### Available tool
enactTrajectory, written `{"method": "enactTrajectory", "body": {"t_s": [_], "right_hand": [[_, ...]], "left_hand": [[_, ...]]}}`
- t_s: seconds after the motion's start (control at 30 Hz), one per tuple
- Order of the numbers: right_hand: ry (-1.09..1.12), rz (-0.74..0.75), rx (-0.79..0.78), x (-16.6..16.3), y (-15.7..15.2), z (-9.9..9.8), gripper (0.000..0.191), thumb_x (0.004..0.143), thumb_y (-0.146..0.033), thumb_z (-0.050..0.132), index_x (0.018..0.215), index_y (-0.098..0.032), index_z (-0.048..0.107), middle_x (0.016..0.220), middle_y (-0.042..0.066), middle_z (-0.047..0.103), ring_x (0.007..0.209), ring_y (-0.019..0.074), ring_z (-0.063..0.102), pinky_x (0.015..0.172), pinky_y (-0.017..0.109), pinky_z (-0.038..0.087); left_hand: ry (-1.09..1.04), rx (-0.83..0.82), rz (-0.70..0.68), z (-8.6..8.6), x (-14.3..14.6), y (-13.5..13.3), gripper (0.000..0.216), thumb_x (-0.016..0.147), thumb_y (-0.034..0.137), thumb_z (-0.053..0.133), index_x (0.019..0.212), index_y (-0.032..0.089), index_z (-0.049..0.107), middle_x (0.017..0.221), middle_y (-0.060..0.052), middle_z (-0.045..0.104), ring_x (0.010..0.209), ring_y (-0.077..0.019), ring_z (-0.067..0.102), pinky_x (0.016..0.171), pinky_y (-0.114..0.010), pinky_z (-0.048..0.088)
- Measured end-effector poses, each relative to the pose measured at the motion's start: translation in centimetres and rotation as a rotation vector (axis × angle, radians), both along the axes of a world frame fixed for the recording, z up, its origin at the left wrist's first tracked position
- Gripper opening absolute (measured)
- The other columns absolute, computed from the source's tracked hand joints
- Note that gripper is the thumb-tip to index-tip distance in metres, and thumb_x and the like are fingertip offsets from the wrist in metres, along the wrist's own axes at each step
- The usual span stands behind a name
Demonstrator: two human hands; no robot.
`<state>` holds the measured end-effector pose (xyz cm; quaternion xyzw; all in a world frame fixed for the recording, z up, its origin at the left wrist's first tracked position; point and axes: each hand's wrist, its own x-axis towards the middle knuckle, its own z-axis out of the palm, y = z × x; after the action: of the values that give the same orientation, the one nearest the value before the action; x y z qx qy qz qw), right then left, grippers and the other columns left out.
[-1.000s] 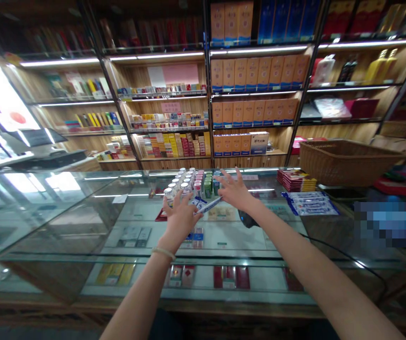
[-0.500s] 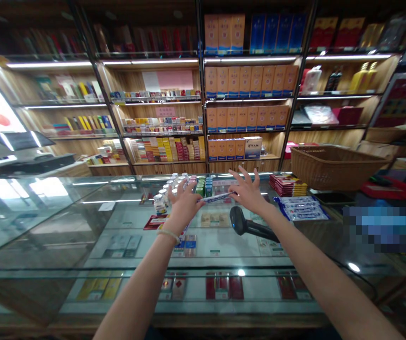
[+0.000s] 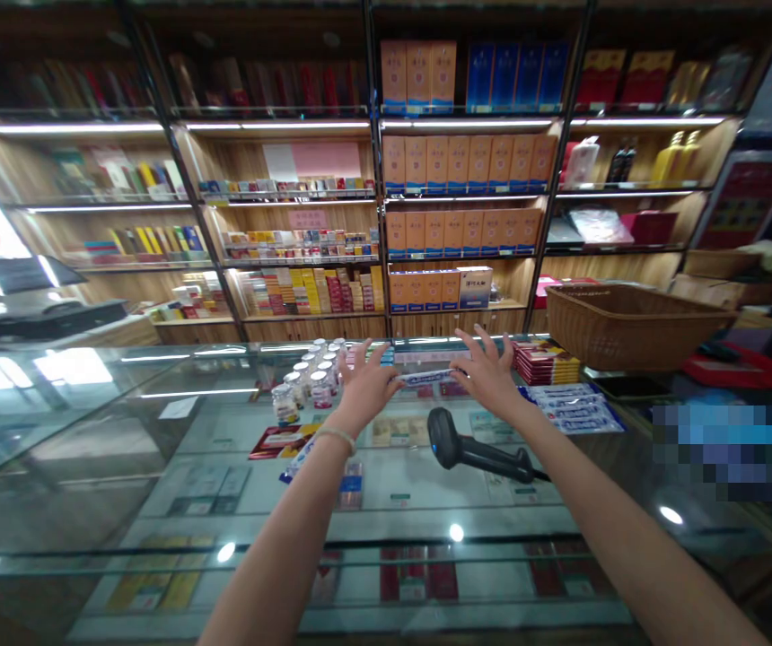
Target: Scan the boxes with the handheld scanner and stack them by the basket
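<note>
Against one second ago, I see the slim blue-and-white packet [image 3: 430, 378] nearly level, where before it was slanting, and the black scanner [image 3: 473, 450], then mostly hidden by the right arm, now lies in plain view. My left hand [image 3: 367, 386] pinches one end of the packet and my right hand [image 3: 490, 372] pinches the other, the remaining fingers spread; it is toward the far edge of the surface [image 3: 440, 511]. The white-lidded jars [image 3: 321, 390] stand in rows left of the left hand. The wicker basket [image 3: 635, 336] is at the far right corner; its bottom is hidden from me. The surface is glass, with display packs [image 3: 419, 574] visible below it. Behind stand lit wooden shelves [image 3: 238, 161], filled with boxes.
</note>
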<state>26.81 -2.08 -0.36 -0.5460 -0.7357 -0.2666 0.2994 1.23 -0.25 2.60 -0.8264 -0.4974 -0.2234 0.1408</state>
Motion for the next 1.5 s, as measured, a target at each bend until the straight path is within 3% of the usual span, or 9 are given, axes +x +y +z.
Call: {"method": "enactTrajectory", "body": {"t_s": [0.43,0.67,1.13,1.3,1.5], "right_hand": [[0.005,-0.034,0.098,0.6,0.4,-2.6,0.011,0.094,-0.033,0.066,0.101,-0.03,0.073,0.154,0.007,0.052,0.149,0.0325,0.031,0.121,0.066,0.008],[-0.077,0.047,0.154,0.1,-0.4,-2.7,0.034,0.09,-0.042,0.072,0.122,-0.032,0.069,0.157,0.009,0.049,0.15,0.033,0.032,0.123,0.063,0.004],[-0.075,0.059,0.205,-0.2,-0.5,-2.9,0.022,0.091,-0.04,0.07,0.11,-0.029,0.072,0.155,0.007,0.052,0.147,0.0309,0.034,0.124,0.059,0.0],[-0.037,0.077,0.216,-0.1,-0.8,-2.5,0.02,0.091,-0.04,0.068,0.107,-0.029,0.073,0.154,0.008,0.053,0.146,0.031,0.035,0.124,0.057,0.0],[-0.015,0.07,0.191,0.0,-0.9,-2.4,0.022,0.092,-0.042,0.064,0.106,-0.029,0.073,0.154,0.008,0.051,0.147,0.0322,0.033,0.124,0.058,-0.001]], "left_hand": [[-0.034,0.052,0.007,-1.5,0.9,-0.1,0.023,0.097,0.041,0.059,0.093,0.031,0.079,0.162,-0.004,0.045,0.153,-0.0403,0.027,0.121,-0.075,0.009],[-0.071,0.024,-0.016,-2.0,0.4,-0.2,0.023,0.097,0.04,0.059,0.092,0.031,0.079,0.162,-0.005,0.045,0.153,-0.042,0.026,0.119,-0.077,0.01],[-0.053,0.071,-0.045,-3.0,0.4,-0.2,0.027,0.099,0.041,0.053,0.097,0.027,0.076,0.163,-0.007,0.042,0.153,-0.0382,0.027,0.12,-0.075,0.008],[-0.054,0.125,-0.055,-2.6,0.6,-0.9,0.032,0.088,0.051,0.07,0.111,0.03,0.074,0.163,-0.01,0.042,0.154,-0.0397,0.026,0.122,-0.072,0.006],[-0.085,0.23,-0.011,-2.1,1.1,-1.8,0.042,0.08,0.044,0.079,0.12,0.034,0.069,0.168,-0.008,0.033,0.155,-0.0389,0.025,0.125,-0.066,-0.001]]}}
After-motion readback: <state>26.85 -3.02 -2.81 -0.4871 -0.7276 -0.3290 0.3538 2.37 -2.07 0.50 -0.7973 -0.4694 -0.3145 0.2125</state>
